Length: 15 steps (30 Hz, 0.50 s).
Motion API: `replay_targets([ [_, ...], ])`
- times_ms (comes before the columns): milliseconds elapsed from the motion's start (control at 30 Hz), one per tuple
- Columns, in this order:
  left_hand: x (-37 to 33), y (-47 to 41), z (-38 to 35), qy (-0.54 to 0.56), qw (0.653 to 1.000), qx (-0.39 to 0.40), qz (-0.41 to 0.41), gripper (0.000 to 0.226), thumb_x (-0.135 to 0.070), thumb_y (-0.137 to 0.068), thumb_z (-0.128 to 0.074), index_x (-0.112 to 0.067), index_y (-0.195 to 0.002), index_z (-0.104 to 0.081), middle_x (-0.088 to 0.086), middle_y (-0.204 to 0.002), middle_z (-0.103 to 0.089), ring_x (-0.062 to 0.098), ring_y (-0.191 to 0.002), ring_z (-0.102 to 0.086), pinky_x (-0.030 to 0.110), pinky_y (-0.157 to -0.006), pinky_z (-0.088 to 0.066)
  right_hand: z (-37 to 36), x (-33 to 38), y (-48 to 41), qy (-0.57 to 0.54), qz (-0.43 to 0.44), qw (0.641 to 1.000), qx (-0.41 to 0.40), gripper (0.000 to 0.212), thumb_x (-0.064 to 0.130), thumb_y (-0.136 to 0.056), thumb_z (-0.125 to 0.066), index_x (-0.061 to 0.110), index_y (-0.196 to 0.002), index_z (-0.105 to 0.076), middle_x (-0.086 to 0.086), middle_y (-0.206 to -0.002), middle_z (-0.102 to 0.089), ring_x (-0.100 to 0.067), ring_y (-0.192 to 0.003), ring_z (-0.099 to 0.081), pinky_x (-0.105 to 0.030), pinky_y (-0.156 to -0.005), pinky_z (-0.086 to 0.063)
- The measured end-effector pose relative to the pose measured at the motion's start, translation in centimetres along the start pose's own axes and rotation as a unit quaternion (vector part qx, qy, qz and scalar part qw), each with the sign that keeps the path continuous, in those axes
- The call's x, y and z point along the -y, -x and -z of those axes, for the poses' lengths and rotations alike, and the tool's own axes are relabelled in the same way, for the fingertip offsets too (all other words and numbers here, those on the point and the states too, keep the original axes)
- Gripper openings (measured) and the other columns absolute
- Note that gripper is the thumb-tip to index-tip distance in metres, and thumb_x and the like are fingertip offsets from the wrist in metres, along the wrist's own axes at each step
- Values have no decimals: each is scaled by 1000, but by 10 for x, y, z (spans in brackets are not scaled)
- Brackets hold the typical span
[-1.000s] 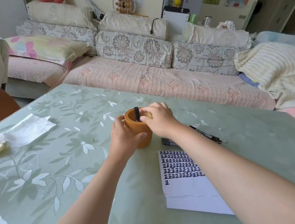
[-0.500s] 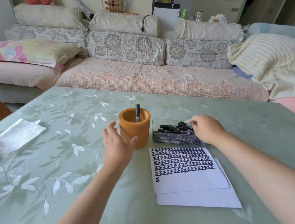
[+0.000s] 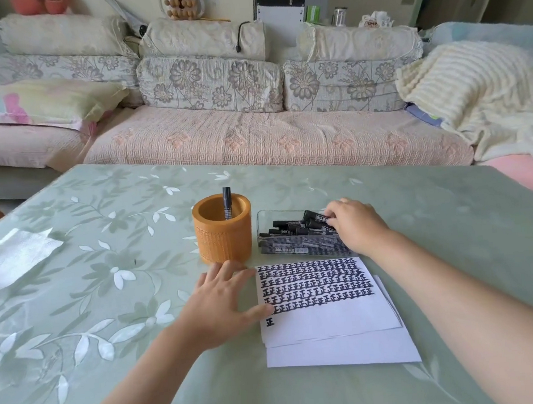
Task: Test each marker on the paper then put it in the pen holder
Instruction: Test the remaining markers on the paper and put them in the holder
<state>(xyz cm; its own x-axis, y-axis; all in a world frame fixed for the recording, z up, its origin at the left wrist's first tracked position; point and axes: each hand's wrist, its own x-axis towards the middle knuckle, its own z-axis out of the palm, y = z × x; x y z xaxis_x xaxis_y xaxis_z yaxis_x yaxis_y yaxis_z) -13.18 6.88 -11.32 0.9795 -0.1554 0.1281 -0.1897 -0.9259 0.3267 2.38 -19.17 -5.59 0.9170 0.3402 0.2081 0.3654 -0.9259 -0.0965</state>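
On the green floral table (image 3: 104,280), my left hand (image 3: 218,306) lies flat with fingers spread, its thumb touching the left edge of the top sheet of paper (image 3: 327,319), which carries rows of black test marks. My right hand (image 3: 357,226) reaches into the clear box (image 3: 261,216) of black markers (image 3: 293,230), fingers curled over them; I cannot tell whether they grip one. One marker (image 3: 227,203) stands upright in the orange pen holder (image 3: 223,234), just left of the box. A white tissue (image 3: 15,259) lies far left.
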Motion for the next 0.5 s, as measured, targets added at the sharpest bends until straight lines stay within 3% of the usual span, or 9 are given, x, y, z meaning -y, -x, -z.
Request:
replay_targets([
  [167, -4, -2, 2, -10, 1000, 10, 1, 77, -82, -80, -24, -40, -143, -36, -17, -133, -36, 7, -127, -24, 34, -110, -21, 20, 30, 25, 5, 79, 994, -69, 23, 30, -103, -41, 24, -121, -54, 0, -116, -64, -26, -104, -58, -40, -85, -44],
  [267, -7, -3, 4, 6, 999, -37, 6, 76, -78, -81, -22, -34, -141, -38, -14, -130, -43, 11, -124, -34, 34, -105, -32, 30, 52, 47, -50, 92, 994, -34, 29, 33, -104, -38, 31, -127, -56, 2, -115, -61, -25, -100, -59, -38, -78, -49],
  [367, -14, -4, 7, 64, 990, -124, -6, 57, -61, -87, -37, -28, -134, -41, -10, -120, -50, 14, -113, -50, 32, -94, -44, 32, 68, 69, -90, 89, 992, 21, 30, 37, -102, -40, 36, -126, -57, 6, -116, -58, -23, -106, -59, -36, -82, -48],
  [500, -31, 1, 19, 95, 974, -198, -58, 42, -34, -92, -58, -26, -132, -46, -11, -120, -48, 12, -110, -51, 26, -88, -44, 28, 77, 93, -132, 87, 984, 82, 33, 29, -98, -49, 33, -130, -56, 7, -123, -57, -16, -116, -54, -33, -90, -45],
])
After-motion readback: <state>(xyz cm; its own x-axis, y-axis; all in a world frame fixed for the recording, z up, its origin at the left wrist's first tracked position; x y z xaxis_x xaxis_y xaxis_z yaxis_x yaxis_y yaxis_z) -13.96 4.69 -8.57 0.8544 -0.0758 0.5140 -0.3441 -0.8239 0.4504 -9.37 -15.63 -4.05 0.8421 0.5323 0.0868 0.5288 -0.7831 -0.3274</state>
